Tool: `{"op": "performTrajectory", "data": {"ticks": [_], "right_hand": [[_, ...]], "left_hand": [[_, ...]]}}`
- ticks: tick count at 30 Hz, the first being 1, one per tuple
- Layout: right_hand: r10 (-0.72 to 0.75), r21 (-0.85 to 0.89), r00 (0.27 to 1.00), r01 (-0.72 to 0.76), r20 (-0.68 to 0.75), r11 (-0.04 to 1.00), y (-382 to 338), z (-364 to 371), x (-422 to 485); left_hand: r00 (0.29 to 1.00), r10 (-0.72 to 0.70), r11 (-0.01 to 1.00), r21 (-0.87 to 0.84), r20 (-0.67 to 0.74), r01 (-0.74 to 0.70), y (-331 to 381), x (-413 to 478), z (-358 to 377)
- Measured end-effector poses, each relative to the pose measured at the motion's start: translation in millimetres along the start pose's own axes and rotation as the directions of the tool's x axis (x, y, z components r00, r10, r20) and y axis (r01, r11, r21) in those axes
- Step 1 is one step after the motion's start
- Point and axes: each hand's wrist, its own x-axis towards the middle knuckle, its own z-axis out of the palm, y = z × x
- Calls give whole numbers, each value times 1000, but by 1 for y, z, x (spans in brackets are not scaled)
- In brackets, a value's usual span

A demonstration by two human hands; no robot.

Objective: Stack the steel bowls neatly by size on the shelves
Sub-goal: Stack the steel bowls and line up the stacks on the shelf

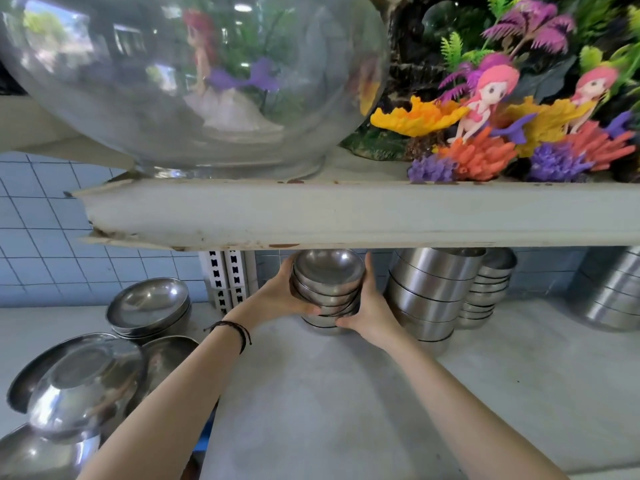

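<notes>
A stack of several small steel bowls (328, 285) stands on the lower shelf (346, 393), just under the upper shelf's front edge. My left hand (277, 296) grips its left side and my right hand (367, 306) grips its right side, fingers curled under the upper bowls. To the right rises a taller stack of straight-sided steel bowls (429, 292), with a smaller stack (488, 292) behind it. At the left lie larger steel bowls (149, 304) in a low stack, plus bigger ones, one upside down (83, 393).
The upper shelf (346, 213) hangs low over the bowls and carries a glass fishbowl (194, 81) and plastic aquarium ornaments (502, 116). Another steel stack (613, 292) stands at far right. A slotted upright (228, 278) and blue tiled wall lie behind.
</notes>
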Motion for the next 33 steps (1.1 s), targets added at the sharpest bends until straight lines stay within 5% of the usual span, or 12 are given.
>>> {"op": "performTrajectory", "data": {"ticks": [12, 33], "right_hand": [[38, 207, 998, -48, 53, 977, 8, 11, 0], [2, 83, 991, -13, 133, 996, -5, 14, -3]], "left_hand": [[999, 44, 999, -2, -1, -44, -6, -3, 4], [990, 70, 994, 96, -123, -59, -18, -44, 3]]}}
